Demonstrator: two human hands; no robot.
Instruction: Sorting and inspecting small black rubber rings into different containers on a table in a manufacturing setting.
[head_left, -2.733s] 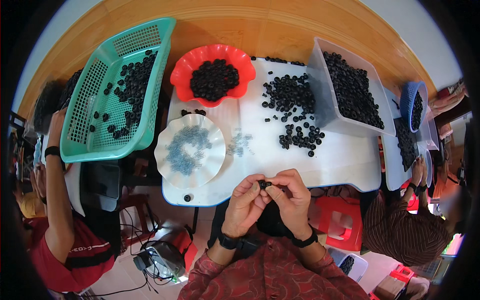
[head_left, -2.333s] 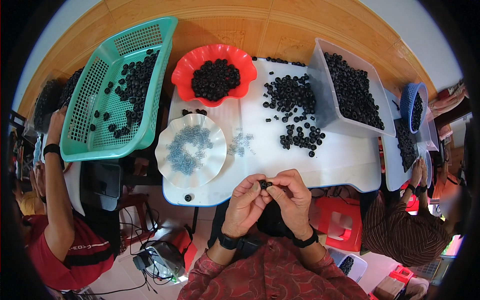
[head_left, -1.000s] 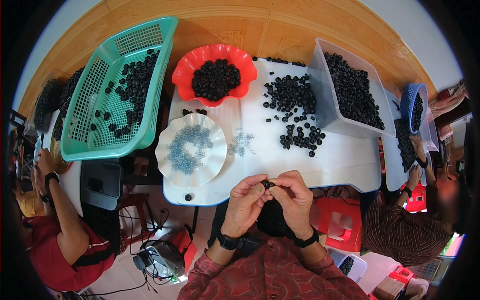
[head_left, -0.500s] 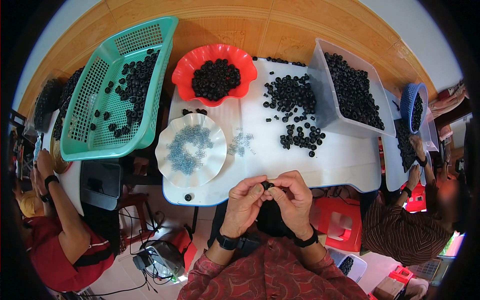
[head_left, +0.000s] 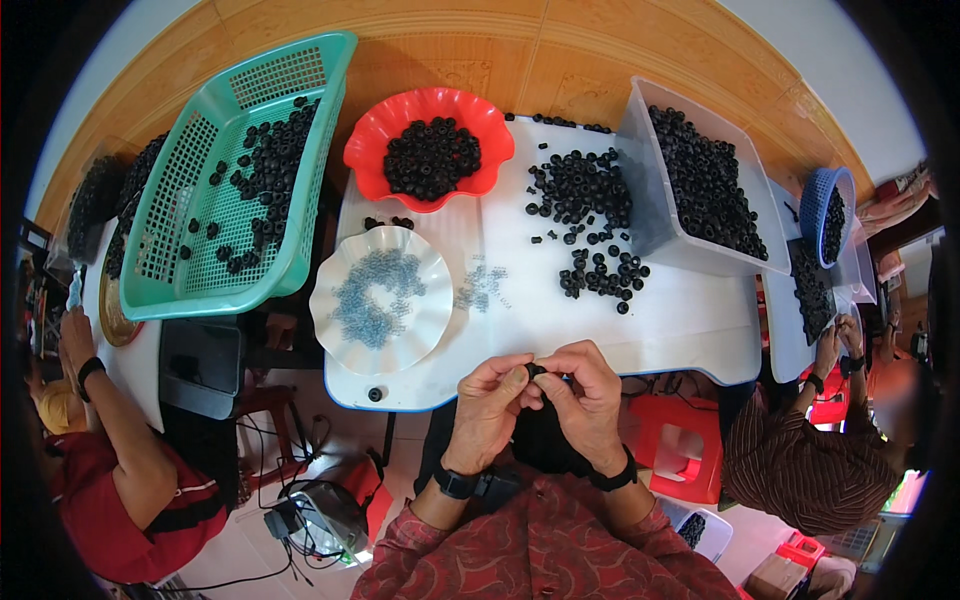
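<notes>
My left hand and my right hand meet just in front of the table's near edge. Between their thumbs and fingertips they pinch one small round black part; both hands are closed on it, and the fingers cover much of it. Beyond them, loose black parts lie in heaps on the white table. To the left, a white scalloped plate carries a pile of small clear bluish springs, and more springs lie beside it. A single black part sits at the near left edge.
A red scalloped bowl and a clear plastic bin hold black parts at the back. A green basket stands left. Co-workers sit either side, one in a red shirt, one in a striped shirt. A red stool is nearby right.
My hands keep nearly the same place, with the black part slightly turned or shifted between the fingertips. The right co-worker's hands have come down together; the left co-worker's hands have moved a little.
</notes>
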